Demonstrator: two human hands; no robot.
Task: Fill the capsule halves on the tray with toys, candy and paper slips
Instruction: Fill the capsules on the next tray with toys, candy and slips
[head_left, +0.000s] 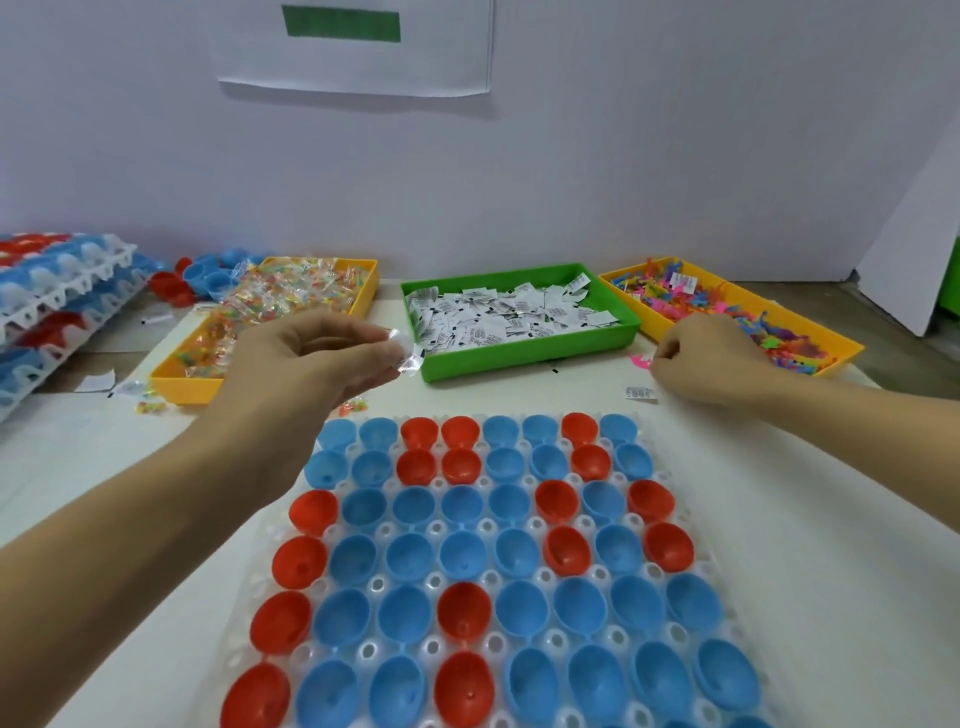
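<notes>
A clear plastic tray (724, 582) in front of me holds several open blue and red capsule halves (470, 553), all looking empty. My left hand (311, 358) hovers above the tray's far left corner and pinches a clear candy wrapper (405, 353) between thumb and fingers. My right hand (711, 358) is curled into a fist beside the toy bin, with a bit of pink toy (638, 360) showing at its knuckles. Behind stand a yellow bin of wrapped candy (270, 312), a green bin of paper slips (514, 317) and a yellow bin of bright plastic toys (727, 306).
Stacked trays of closed capsules (57, 296) lie at the far left, with loose capsule halves (202, 278) behind the candy bin. Stray candies (150, 406) and a paper slip (640, 393) lie on the white table. A wall stands close behind the bins.
</notes>
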